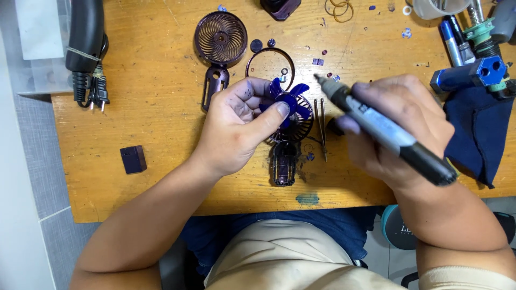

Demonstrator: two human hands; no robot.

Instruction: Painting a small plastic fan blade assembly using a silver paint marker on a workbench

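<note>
My left hand [242, 126] grips a small purple hand-held fan [290, 123] that lies on the wooden table [156, 107]; thumb and fingers pinch its blue blades [293, 99]. The fan's handle [284, 164] points toward me. My right hand [400, 126] holds a grey and black marker pen [384, 129], its tip raised just right of the blades. A purple front grille [220, 38] with its handle shell and a thin purple ring [270, 64] lie farther back.
Tweezers [322, 129] lie right of the fan. A black corded tool [86, 48] sits at the back left, a small dark block [133, 159] at the left. Blue tools [467, 75], pens and a dark blue cloth [478, 134] crowd the right side. Rubber bands [339, 9] lie at the back.
</note>
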